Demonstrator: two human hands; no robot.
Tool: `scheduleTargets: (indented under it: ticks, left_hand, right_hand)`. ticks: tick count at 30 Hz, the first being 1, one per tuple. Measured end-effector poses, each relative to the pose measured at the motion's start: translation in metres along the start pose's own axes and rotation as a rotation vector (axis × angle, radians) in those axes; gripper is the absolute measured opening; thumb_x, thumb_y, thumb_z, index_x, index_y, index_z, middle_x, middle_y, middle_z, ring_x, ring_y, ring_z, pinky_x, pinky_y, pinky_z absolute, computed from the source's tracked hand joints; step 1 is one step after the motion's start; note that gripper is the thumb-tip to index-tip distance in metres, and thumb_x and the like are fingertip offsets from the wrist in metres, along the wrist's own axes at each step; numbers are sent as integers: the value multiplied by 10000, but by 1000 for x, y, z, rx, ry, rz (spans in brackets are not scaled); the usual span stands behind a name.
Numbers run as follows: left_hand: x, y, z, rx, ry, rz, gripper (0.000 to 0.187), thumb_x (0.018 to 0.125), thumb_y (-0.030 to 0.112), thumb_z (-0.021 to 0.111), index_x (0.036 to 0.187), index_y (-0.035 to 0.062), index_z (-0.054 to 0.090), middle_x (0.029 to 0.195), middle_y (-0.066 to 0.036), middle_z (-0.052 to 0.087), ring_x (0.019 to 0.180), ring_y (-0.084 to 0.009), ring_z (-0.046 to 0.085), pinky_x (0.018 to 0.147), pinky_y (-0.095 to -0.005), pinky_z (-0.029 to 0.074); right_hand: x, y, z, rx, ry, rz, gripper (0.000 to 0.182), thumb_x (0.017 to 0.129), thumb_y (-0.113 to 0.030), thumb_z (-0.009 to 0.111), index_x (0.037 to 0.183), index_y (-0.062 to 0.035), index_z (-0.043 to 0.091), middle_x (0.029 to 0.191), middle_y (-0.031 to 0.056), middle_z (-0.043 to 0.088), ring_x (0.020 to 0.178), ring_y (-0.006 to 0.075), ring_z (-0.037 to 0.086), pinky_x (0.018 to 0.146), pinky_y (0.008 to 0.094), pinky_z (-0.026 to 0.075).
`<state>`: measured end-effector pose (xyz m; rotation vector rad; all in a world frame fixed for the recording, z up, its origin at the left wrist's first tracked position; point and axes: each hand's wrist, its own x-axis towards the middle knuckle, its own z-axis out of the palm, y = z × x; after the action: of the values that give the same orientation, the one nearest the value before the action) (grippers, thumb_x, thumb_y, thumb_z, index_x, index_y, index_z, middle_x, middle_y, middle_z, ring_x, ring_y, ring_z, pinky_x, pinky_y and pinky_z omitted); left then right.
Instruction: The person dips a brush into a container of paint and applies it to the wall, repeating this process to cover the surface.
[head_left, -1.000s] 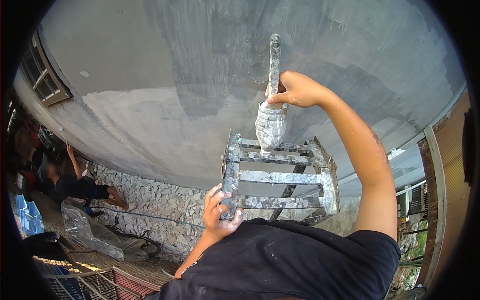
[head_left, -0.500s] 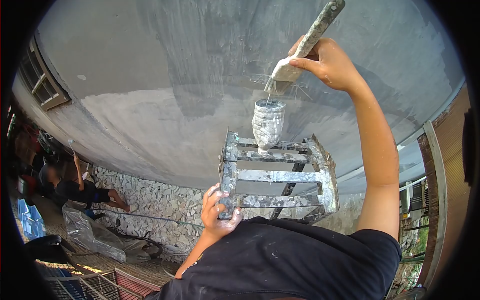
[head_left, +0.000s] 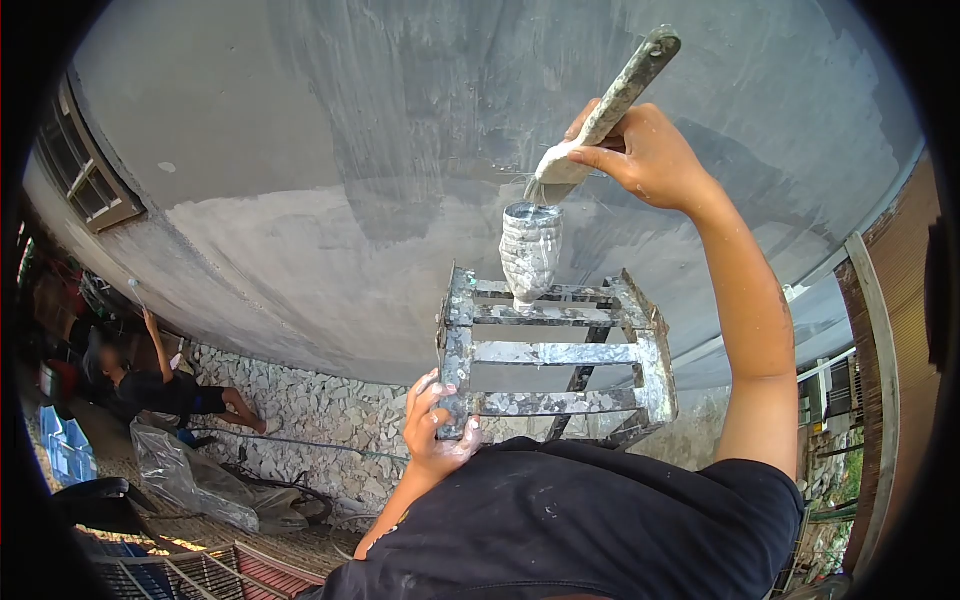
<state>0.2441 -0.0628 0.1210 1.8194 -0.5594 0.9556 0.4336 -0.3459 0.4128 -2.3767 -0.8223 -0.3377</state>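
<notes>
Between the thumb and fingers of my right hand [head_left: 645, 160] is a paint-crusted paintbrush [head_left: 625, 90], its handle slanting up to the right. The bristles point down at the mouth of a white-smeared, ribbed plastic container [head_left: 530, 255], which looks like a cut bottle turned upside down. That container stands at the far end of a paint-spattered metal ladder top [head_left: 555, 354]. My left hand [head_left: 435, 430], with white paint on its fingers, grips the ladder's near left corner.
A grey wall [head_left: 380, 130] with patchy coating curves across the front, with a window [head_left: 90, 160] at left. Far below, another person [head_left: 160, 385] holds up a long-handled tool beside rubble [head_left: 300, 410]. Plastic sheeting [head_left: 190, 470] lies lower left; a wooden post [head_left: 880, 400] stands right.
My right hand has lowered the paintbrush and shifted it slightly left, bringing the bristles to the container's mouth. My left hand stays on the ladder.
</notes>
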Motion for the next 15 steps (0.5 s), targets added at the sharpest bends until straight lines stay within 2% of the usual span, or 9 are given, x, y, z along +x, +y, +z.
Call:
scheduleTargets:
  ticks: [4,6,15]
  left_hand:
    - [0,0,0,-2,-1,-3,392,690,25,849,872,71,505,1163,-188,687,1138,-516,651,1016,-632,514]
    - [0,0,0,-8,2,-4,392,690,24,849,872,71,505,1162,-187,687,1141,-516,649,1017,-631,513]
    - [1,2,0,9,1,-5,385,692,26,848,871,69,510,1156,-187,689,1136,-519,653,1018,-629,517]
  right_hand:
    - [-1,-4,-1,-10,4,12,318,949,-264,791,1095,16,749,1007,187,789,985,302,774,895,381,585]
    - [-1,-5,-4,-9,14,8,275,949,-201,798,1075,30,720,970,138,774,945,221,757,872,343,586]
    - [-6,-11,-16,41,113,-81,235,941,-170,803,1059,16,721,962,119,764,943,203,750,869,334,588]
